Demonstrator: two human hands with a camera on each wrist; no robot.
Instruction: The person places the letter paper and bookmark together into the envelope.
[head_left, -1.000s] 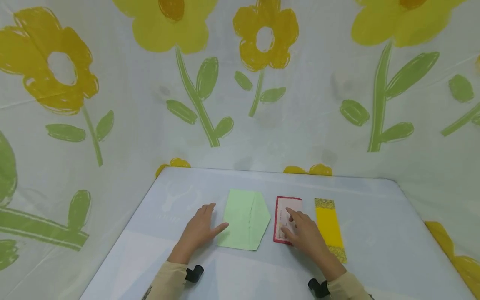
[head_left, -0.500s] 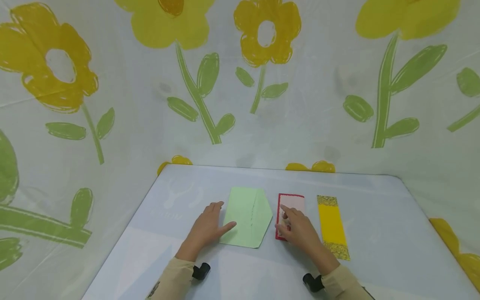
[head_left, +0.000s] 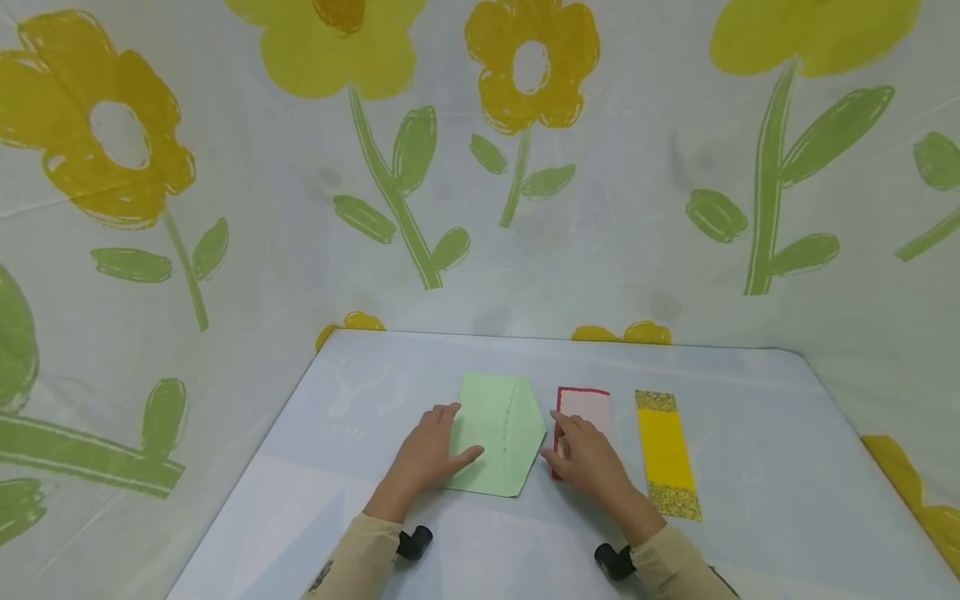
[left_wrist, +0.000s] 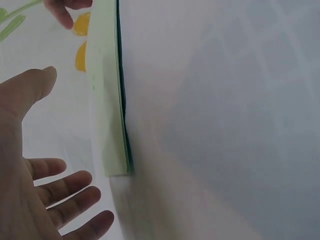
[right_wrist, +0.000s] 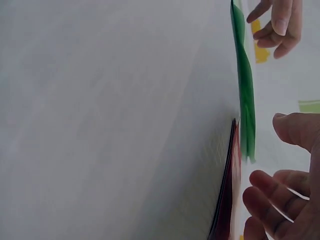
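A pale green paper envelope (head_left: 495,433) lies flat, its pointed flap toward the right. Over its left edge is my left hand (head_left: 426,454), thumb spread and fingers loosely extended, gripping nothing. The left wrist view shows that hand (left_wrist: 35,150) apart from the envelope (left_wrist: 107,100). To the right lies a pinkish card with a red border (head_left: 591,402), partly hidden by my right hand (head_left: 592,462). The right hand hovers with loosely bent fingers, its tips near the flap's point. In the right wrist view nothing sits between its fingers (right_wrist: 272,192) and thumb.
Right of the card lies a yellow strip (head_left: 664,450) with glittery gold ends. All the papers rest on a pale table (head_left: 780,467). A white cloth with printed flowers (head_left: 600,267) hangs behind the table and at its sides.
Both hands have moved inward: the left rightward over the envelope's left edge, the right leftward across the card toward the flap. The papers keep their places relative to each other.
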